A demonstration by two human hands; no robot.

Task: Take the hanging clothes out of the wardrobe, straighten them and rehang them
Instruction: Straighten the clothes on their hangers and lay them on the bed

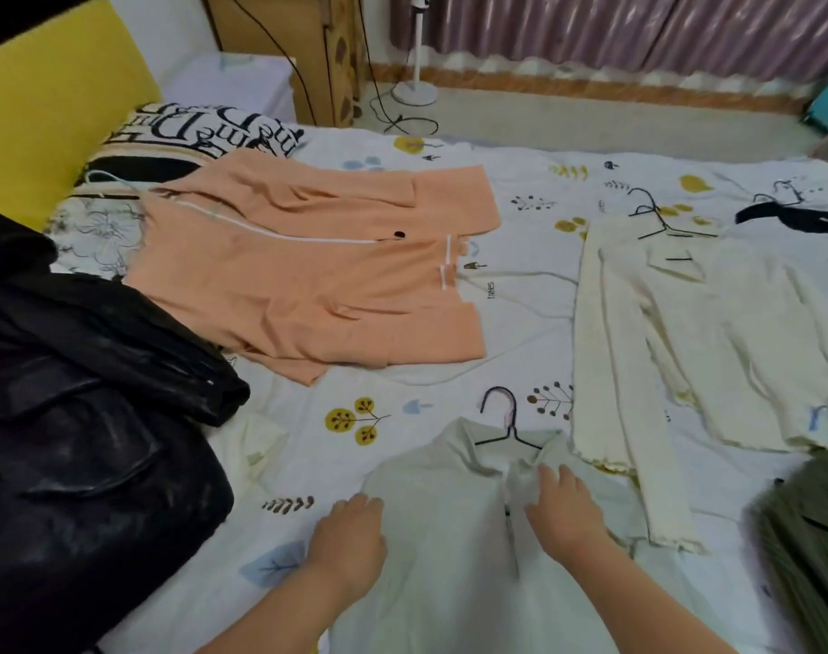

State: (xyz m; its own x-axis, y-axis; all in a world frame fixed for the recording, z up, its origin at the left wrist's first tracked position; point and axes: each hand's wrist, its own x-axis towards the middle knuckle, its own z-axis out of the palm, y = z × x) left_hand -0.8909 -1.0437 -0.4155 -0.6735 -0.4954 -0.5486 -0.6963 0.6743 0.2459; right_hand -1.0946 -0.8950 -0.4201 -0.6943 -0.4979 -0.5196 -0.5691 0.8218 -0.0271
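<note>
The right hand (565, 505) lies palm down with fingers loosely spread on the chest of a white shirt (449, 535), fingertips beside the front opening just below the collar; the left hand (350, 535) rests flat, fingers relaxed, on the shirt's left shoulder edge, gripping nothing. The shirt lies face up on the bed (402, 398), its long axis running from the person away toward the far side, collar pointing away, with a dark hanger (504, 420) still threaded through the neck and its hook curling beyond the collar. To the right of the white shirt, and nearly touching its shoulder, a cream long-sleeved top (714, 351) lies spread out, its near sleeve running alongside; a black hanger (662, 217) sits at its far end. Farther right, past that sleeve, the edge of an olive pleated garment (813, 535) shows. Beyond the white shirt and to its left, well apart, a peach jacket (308, 276) lies crosswise with its collar toward a lettered pillow (204, 132) and the yellow headboard (48, 101). Left of the white shirt, near its sleeve, a heap of black clothing (81, 441) covers the bed's edge. Across the floor beyond the bed stand a white fan base (414, 92) and pleated curtains (615, 30).
</note>
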